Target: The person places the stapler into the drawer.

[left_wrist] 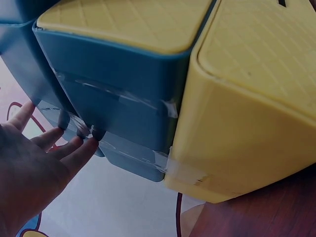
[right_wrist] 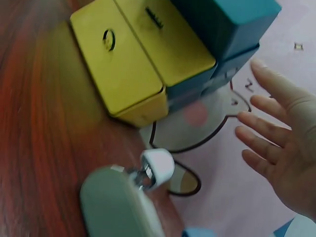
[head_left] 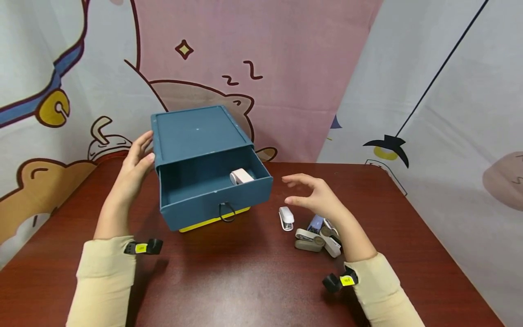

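A small drawer cabinet [head_left: 200,131] stands on the table, its blue top drawer [head_left: 192,212] pulled out. Inside that drawer, near the right front corner, lies a pale stapler [head_left: 244,175]. My left hand [head_left: 132,170] rests its outstretched fingers against the cabinet's left side; the left wrist view shows this hand [left_wrist: 44,160] with fingertips at the blue wall. To the right of the drawer, my right hand [head_left: 316,195] is held in the air with loosely bent fingers and nothing in it. Below its thumb a white stapler [head_left: 287,218] sits on the table.
Several more staplers [head_left: 309,245] lie piled beneath my right forearm; a greenish one [right_wrist: 113,202] shows large in the right wrist view. Yellow drawers [right_wrist: 118,59] with dark ring pulls make up the cabinet's lower part. A printed curtain [head_left: 261,54] hangs behind the table.
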A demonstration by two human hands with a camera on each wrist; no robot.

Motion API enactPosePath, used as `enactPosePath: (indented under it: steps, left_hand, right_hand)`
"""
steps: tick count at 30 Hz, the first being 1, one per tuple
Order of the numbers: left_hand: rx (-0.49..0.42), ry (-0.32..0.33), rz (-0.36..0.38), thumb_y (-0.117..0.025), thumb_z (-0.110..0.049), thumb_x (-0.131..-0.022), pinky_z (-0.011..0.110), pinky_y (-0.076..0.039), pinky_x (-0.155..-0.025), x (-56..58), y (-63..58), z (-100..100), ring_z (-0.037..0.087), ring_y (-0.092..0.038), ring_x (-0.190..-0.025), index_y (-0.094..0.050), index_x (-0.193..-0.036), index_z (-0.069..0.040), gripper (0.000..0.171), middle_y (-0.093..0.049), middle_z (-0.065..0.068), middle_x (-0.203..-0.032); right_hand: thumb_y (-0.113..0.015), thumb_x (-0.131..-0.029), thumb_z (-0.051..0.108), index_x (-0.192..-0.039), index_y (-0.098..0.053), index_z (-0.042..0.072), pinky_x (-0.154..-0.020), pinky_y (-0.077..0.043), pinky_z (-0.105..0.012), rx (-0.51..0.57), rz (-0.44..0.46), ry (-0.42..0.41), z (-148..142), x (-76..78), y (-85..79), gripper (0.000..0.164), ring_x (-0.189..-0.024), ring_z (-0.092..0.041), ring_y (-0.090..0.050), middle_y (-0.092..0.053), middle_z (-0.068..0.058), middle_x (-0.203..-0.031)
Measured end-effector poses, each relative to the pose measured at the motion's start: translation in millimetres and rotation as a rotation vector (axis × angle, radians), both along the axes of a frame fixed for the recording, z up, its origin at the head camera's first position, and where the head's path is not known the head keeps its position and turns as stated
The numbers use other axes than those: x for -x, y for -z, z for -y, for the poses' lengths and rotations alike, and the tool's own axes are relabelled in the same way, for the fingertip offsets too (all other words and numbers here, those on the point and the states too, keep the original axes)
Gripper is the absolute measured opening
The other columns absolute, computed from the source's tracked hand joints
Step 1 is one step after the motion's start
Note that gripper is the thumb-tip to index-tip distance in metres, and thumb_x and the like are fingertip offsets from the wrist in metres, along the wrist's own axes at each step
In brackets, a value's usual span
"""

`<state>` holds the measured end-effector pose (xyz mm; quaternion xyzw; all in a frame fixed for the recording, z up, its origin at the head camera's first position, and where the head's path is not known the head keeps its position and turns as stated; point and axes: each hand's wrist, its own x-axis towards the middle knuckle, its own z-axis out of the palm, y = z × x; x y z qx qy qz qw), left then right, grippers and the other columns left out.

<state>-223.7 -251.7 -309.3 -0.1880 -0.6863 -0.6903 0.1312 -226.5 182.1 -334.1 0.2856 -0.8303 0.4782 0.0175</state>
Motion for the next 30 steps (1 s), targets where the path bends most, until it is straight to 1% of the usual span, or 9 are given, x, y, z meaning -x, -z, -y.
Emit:
enactPosePath:
  steps: [3,5,8,10,12,17,23,27,30]
  left_hand:
    - [0.01,-0.008,0.004,-0.051,-0.022,-0.096,0.027,-0.031,-0.104,-0.9,-0.2,0.4,0.029,-0.021,-0.139,-0.025,-0.151,-0.013,0.062,-0.017,0.012,-0.157]
    - [0.013,-0.006,0.005,-0.05,-0.022,-0.096,0.031,-0.029,-0.107,-1.2,-0.6,0.2,0.029,-0.02,-0.139,-0.025,-0.151,-0.014,0.062,-0.016,0.011,-0.157]
    - [0.012,0.0,0.002,-0.051,-0.022,-0.096,0.028,-0.03,-0.105,-1.2,-1.0,-0.3,0.029,-0.021,-0.139,-0.024,-0.152,-0.013,0.063,-0.016,0.011,-0.157]
    - [0.01,0.003,0.0,-0.051,-0.022,-0.096,0.026,-0.032,-0.104,-1.3,-1.2,-0.5,0.028,-0.021,-0.138,-0.024,-0.152,-0.013,0.063,-0.016,0.011,-0.157]
    - [0.012,0.001,0.0,-0.051,-0.022,-0.096,0.029,-0.03,-0.106,-1.5,-1.1,-0.5,0.029,-0.021,-0.138,-0.024,-0.152,-0.013,0.063,-0.016,0.011,-0.157]
    - [0.017,-0.006,0.003,-0.05,-0.022,-0.096,0.044,-0.02,-0.111,-2.3,-1.1,-0.5,0.029,-0.02,-0.139,-0.024,-0.152,-0.013,0.063,-0.016,0.011,-0.157]
    - [0.019,-0.007,0.003,-0.05,-0.022,-0.096,0.045,-0.019,-0.111,-2.3,-0.7,-0.4,0.028,-0.02,-0.139,-0.024,-0.152,-0.013,0.062,-0.016,0.011,-0.157]
    - [0.02,-0.005,0.001,-0.05,-0.022,-0.096,0.046,-0.018,-0.111,-1.9,-0.5,0.0,0.028,-0.02,-0.14,-0.023,-0.152,-0.013,0.063,-0.016,0.011,-0.157]
    - [0.022,-0.006,0.002,-0.05,-0.022,-0.096,0.047,-0.018,-0.112,-1.4,-0.3,0.5,0.029,-0.02,-0.14,-0.024,-0.152,-0.013,0.063,-0.016,0.01,-0.157]
  right_hand:
    - [-0.08,-0.079,0.018,-0.127,-0.062,0.011,-0.093,-0.041,-0.05,-0.047,0.034,-0.04,-3.6,5.2,8.6,0.052,-0.11,-0.021,-0.054,-0.062,-0.001,-0.121]
    - [-0.08,-0.079,0.017,-0.128,-0.061,0.01,-0.093,-0.041,-0.053,-0.065,0.06,-0.066,-5.9,8.5,14.3,0.054,-0.112,-0.026,-0.054,-0.061,-0.004,-0.122]
    - [-0.079,-0.079,0.017,-0.13,-0.059,0.008,-0.094,-0.039,-0.058,-0.099,0.1,-0.101,-9.3,12.8,22.4,0.056,-0.115,-0.034,-0.051,-0.06,-0.01,-0.125]
    - [-0.079,-0.08,0.018,-0.132,-0.057,0.006,-0.094,-0.038,-0.059,-0.131,0.127,-0.114,-11.1,15.3,27.4,0.057,-0.117,-0.038,-0.05,-0.059,-0.014,-0.127]
    - [-0.078,-0.081,0.018,-0.133,-0.056,0.004,-0.094,-0.039,-0.058,-0.166,0.146,-0.133,-12.4,17.2,31.4,0.059,-0.118,-0.038,-0.05,-0.057,-0.018,-0.129]
    - [-0.078,-0.081,0.019,-0.135,-0.052,-0.003,-0.094,-0.042,-0.054,-0.248,0.179,-0.178,-13.4,20.4,38.8,0.063,-0.119,-0.037,-0.05,-0.054,-0.02,-0.133]
    - [-0.078,-0.081,0.022,-0.134,-0.052,-0.003,-0.093,-0.045,-0.046,-0.323,0.209,-0.206,-13.8,23.6,46.1,0.064,-0.117,-0.032,-0.054,-0.056,-0.016,-0.13]
    - [-0.078,-0.081,0.022,-0.134,-0.053,-0.002,-0.089,-0.047,-0.04,-0.346,0.23,-0.218,-14.2,24.4,49.2,0.063,-0.11,-0.026,-0.057,-0.06,-0.012,-0.125]
    - [-0.078,-0.081,0.021,-0.132,-0.055,-0.001,-0.085,-0.048,-0.037,-0.346,0.236,-0.221,-14.3,24.1,50.2,0.06,-0.104,-0.023,-0.059,-0.062,-0.01,-0.12]
